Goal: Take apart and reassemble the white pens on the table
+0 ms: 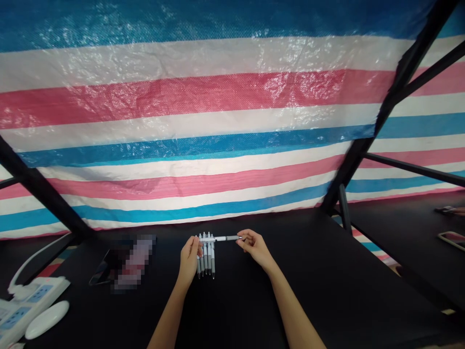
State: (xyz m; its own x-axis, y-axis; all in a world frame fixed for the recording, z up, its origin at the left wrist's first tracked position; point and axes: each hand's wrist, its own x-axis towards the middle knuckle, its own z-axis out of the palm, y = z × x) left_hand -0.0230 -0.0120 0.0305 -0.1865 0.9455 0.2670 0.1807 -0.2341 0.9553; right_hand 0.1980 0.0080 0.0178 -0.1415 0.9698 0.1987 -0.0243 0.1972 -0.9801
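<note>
Pen (221, 238), one: held crosswise over pen row; left hand (189, 253) pinches one end, right hand (256, 248) the other, presumably for steady control. Pen row (205, 260): side by side on black table (232, 310), likely for order.

1. Left hand (189, 254): grip on left end of white-and-grey pen (222, 238), pen level, running left-right.
2. Right hand (256, 248): fingertips at pen's right, tip end.
3. Row of similar pens (205, 259) on black table (232, 310), side by side below held pen, tips toward near; left hand partly covers them.
4. Left: dark phone-like slab (103, 269), pixelated item (136, 261) right beside it.
5. Near left: white power strip (39, 295), plug and cable (31, 258), white oval object (47, 320) alongside.
6. Far: blue-white-red striped sheet (196, 97), black bars (351, 160) left and right.
7. Far right: second phone-like slab (452, 239).
</note>
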